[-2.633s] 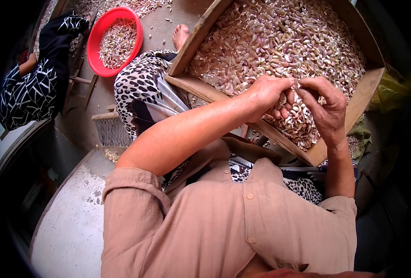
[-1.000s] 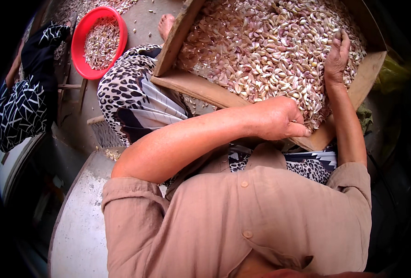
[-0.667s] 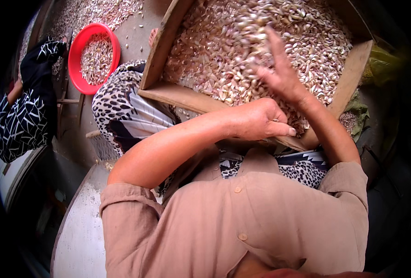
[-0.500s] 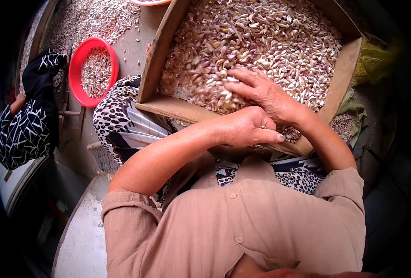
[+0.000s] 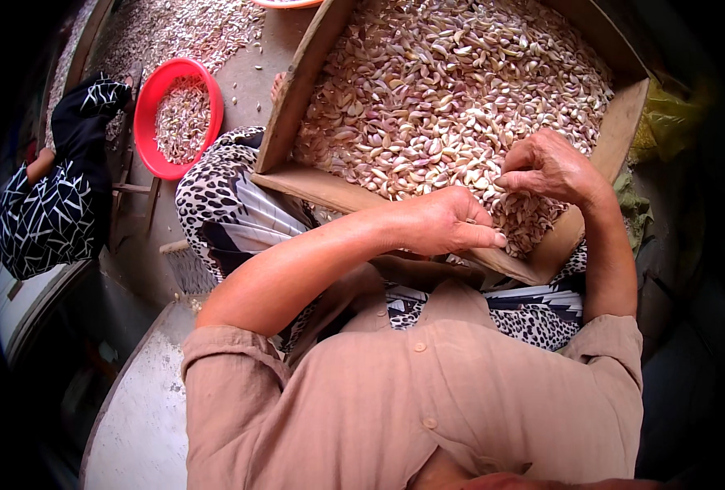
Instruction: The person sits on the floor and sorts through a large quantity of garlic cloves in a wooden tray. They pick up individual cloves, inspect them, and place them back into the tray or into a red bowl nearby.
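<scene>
A wooden tray [image 5: 330,191] with raised sides rests over my lap, spread with loose garlic cloves [image 5: 444,98], white to purplish. My left hand [image 5: 448,222] lies at the tray's near edge, fingers curled and thumb stretched along the forefinger; what it holds, if anything, is hidden. Over the cloves near the right side, my right hand [image 5: 548,167] is bent at the wrist with its fingers curled in. Whether a clove is in that hand I cannot make out. A small heap of cloves and skins [image 5: 526,222] lies in the near corner between both hands.
Left of the tray stands a red plastic basin [image 5: 140,122] part filled with cloves. More cloves [image 5: 191,33] cover the floor beyond. Another person in dark patterned clothes [image 5: 56,196] sits at the far left. A yellow bag [image 5: 669,122] lies to the right.
My right hand has moved right and lifted from the cloves it was sweeping, and its fingers have curled. My left hand stays almost in place. The view has shifted slightly.
</scene>
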A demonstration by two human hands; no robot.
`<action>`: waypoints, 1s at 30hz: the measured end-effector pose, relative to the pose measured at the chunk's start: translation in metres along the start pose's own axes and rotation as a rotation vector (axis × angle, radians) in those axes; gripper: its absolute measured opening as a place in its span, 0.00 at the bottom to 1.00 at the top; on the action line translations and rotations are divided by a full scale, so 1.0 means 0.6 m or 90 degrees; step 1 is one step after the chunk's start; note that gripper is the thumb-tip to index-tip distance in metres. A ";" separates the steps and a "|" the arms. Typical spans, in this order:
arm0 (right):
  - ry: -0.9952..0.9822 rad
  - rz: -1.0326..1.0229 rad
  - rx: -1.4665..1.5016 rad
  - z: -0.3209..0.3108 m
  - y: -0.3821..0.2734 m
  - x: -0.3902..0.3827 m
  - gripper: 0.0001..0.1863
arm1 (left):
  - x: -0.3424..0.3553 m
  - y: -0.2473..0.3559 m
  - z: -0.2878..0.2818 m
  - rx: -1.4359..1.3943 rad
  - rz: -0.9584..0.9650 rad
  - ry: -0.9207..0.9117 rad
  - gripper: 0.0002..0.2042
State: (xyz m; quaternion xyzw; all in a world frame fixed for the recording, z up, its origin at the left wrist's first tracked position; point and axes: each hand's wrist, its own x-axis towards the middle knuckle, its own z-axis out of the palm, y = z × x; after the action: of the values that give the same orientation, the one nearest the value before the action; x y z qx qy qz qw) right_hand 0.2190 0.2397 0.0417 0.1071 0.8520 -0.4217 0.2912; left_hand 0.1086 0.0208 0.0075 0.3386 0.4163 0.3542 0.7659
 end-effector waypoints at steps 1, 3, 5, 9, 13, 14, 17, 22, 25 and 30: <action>0.016 0.014 0.011 0.006 0.009 0.002 0.10 | 0.001 -0.001 0.001 0.001 -0.004 -0.001 0.23; 0.193 -0.058 0.003 0.024 0.017 0.022 0.08 | -0.001 0.001 0.004 -0.006 -0.027 0.008 0.23; 0.367 -0.164 -0.008 0.041 0.029 0.048 0.08 | 0.002 -0.001 0.005 0.007 -0.019 0.010 0.22; 0.454 -0.201 0.057 0.057 0.013 0.109 0.16 | 0.004 0.000 0.006 0.031 -0.006 0.010 0.22; 0.474 -0.261 -0.030 0.086 0.014 0.152 0.18 | 0.004 0.003 0.006 0.032 0.002 0.028 0.22; 0.486 -0.276 -0.060 0.092 0.017 0.161 0.18 | 0.004 0.001 0.007 0.032 0.002 0.034 0.22; 0.512 -0.264 -0.104 0.105 0.020 0.175 0.15 | 0.006 0.000 0.004 0.034 0.002 0.047 0.22; 0.499 -0.189 -0.104 0.107 0.012 0.175 0.09 | 0.014 -0.007 0.001 -0.043 -0.036 0.096 0.23; 0.485 -0.165 -0.137 0.101 0.024 0.173 0.08 | 0.018 -0.013 -0.003 -0.105 -0.008 0.118 0.23; 0.466 -0.133 -0.142 0.093 0.025 0.162 0.08 | 0.020 -0.016 -0.008 -0.140 0.008 0.182 0.22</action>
State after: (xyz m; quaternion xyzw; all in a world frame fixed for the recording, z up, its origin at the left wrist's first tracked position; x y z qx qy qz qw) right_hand 0.1694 0.1996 -0.0516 0.1307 0.9465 -0.2877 -0.0663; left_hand 0.1117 0.0268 -0.0074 0.2013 0.4776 0.4471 0.7291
